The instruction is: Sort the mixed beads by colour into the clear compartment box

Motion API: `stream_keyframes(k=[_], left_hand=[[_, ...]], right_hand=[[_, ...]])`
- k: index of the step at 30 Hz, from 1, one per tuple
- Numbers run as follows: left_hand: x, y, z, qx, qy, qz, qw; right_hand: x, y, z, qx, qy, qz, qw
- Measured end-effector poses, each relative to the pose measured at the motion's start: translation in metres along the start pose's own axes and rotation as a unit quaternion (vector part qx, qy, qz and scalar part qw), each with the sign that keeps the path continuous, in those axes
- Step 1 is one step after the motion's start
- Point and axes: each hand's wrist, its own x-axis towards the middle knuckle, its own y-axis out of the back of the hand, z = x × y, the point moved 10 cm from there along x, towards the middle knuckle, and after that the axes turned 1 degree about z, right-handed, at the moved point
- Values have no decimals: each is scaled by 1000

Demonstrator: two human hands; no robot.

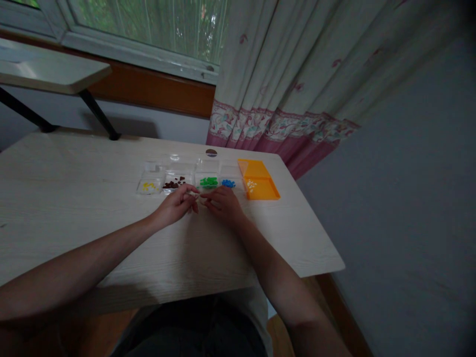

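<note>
Over the table, in front of a row of small clear boxes, my left hand (177,204) and my right hand (225,205) meet almost fingertip to fingertip. Both are closed in a pinch; whatever sits between the fingers is too small to make out. Just beyond them lie green pieces (208,182) in one clear box and blue pieces (228,183) in the box beside it. Brown pieces (171,185) fill another box behind my left hand. Yellow pieces (149,187) lie in the leftmost box. White pieces (251,186) rest at the left side of an opened orange case (266,187).
A pale wooden table (92,203) carries everything, its right edge near the wall. A round dark cable hole (211,153) sits near its back edge. At the back left stands a raised shelf (55,69) on black legs. A curtain (260,119) hangs behind the table.
</note>
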Motion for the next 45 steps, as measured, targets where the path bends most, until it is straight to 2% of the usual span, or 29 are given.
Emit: stream_keyframes(k=[4,10,13,15,17,19,20,23,25,27,37,41,45], left_hand=[[0,-2,-2,-6,6,-10,1000],[-2,-5,1,12,5,-27,1000],[-2,-2,1,46,-5,-18,999],[-2,2,4,79,-18,3,997],[-2,5,9,121,-33,21,992],[-4,5,16,189,-48,24,981],[-5,3,20,228,-59,20,972],[-9,-9,31,321,-105,-15,941],[-12,-17,35,347,-129,-39,928],[-13,-22,35,362,-139,-55,920],[-14,-27,33,392,-155,-67,904],[-13,-28,33,397,-142,-75,903],[-13,-29,34,403,-136,-77,902]], right_hand=[[1,-10,-5,-10,15,-12,1000],[3,-13,-13,-15,34,-1,999],[2,-11,-12,-22,31,-1,999],[2,-1,-4,-38,11,16,999],[-1,20,16,-71,-41,60,995],[-9,47,44,-118,-123,108,979],[-14,60,60,-146,-167,124,967],[-39,96,102,-231,-311,172,906],[-52,106,118,-259,-365,173,877],[-60,108,126,-280,-388,169,862],[-58,109,113,-320,-365,180,855],[-47,104,102,-284,-335,186,879],[-31,85,82,-248,-276,167,913]])
